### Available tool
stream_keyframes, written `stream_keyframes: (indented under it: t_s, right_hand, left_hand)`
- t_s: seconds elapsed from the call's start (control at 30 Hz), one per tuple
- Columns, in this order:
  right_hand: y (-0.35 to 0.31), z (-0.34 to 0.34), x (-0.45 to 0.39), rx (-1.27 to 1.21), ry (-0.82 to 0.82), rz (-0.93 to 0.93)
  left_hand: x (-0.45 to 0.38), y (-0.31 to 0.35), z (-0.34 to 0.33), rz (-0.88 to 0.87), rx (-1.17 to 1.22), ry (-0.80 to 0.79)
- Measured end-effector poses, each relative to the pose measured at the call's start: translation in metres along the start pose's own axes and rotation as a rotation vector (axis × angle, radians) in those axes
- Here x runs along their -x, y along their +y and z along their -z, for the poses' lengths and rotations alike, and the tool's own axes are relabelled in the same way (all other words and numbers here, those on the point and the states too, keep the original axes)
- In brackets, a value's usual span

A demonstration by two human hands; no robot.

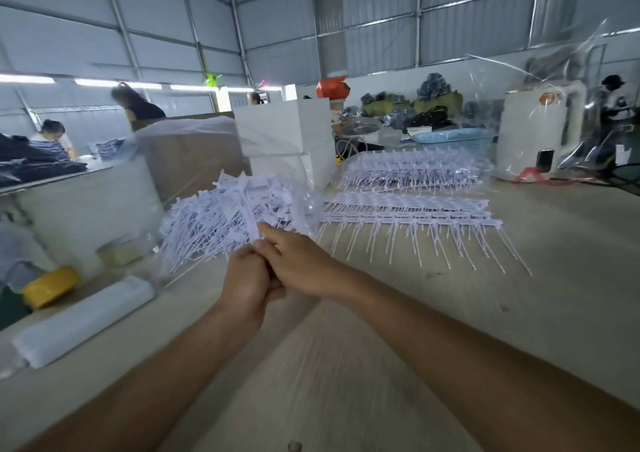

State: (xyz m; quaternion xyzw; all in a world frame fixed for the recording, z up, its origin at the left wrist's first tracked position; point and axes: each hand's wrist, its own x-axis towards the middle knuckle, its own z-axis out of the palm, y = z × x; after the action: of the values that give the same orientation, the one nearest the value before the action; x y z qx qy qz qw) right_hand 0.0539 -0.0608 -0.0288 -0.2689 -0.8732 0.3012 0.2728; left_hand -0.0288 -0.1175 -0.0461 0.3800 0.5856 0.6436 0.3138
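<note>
Both hands meet above the near edge of the wooden worktable [346,365] as I watch through the head camera: my left hand [247,280] is curled in a fist around the lower ends of a bunch of white plastic tag fasteners [250,216], while my right hand [301,264], pressed against it, pinches the same stems between thumb and forefinger just above the left knuckles. The bunch stands nearly upright, and its flat heads fan out above the fingers. Directly behind it, a loose heap of fasteners [194,237] lies tangled in a clear plastic bag at the table's left. To the right, rows of fastener strips [408,214] lie flat on the table with their tails pointing toward me. Beyond them sits a taller stack of strips [412,169] under clear film. At the left edge a yellow tape roll [52,287] rests just beside a white roll in plastic wrap [83,320]. White boxes [287,129] and a brown carton [194,161] stand behind the heap. A blue basket [453,138] sits farther back to the right. In the far left background, workers [52,133] bend over dark folded garments [34,164].
</note>
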Motion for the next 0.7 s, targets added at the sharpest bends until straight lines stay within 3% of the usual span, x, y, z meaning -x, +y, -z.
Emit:
stream_keyframes:
  t_s: [0.17, 0.37, 0.47, 0.57, 0.7]
  right_hand:
    - [0.016, -0.01, -0.004, 0.293, -0.026, 0.116]
    - [0.04, -0.01, 0.005, 0.545, 0.205, 0.185]
    - [0.05, -0.015, 0.014, 0.693, 0.228, 0.259]
    - [0.05, -0.014, 0.011, 0.674, 0.236, 0.278]
    - [0.052, -0.015, 0.011, 0.668, 0.21, 0.278]
  left_hand:
    - [-0.07, 0.016, 0.038, 0.168, -0.039, 0.035]
    - [-0.165, 0.026, 0.036, 0.309, -0.124, -0.064]
    - [-0.193, 0.023, 0.026, 0.24, -0.155, -0.015]
    - [-0.212, 0.019, 0.021, 0.1, -0.211, 0.119]
    - [-0.224, 0.023, 0.018, 0.077, -0.269, 0.17]
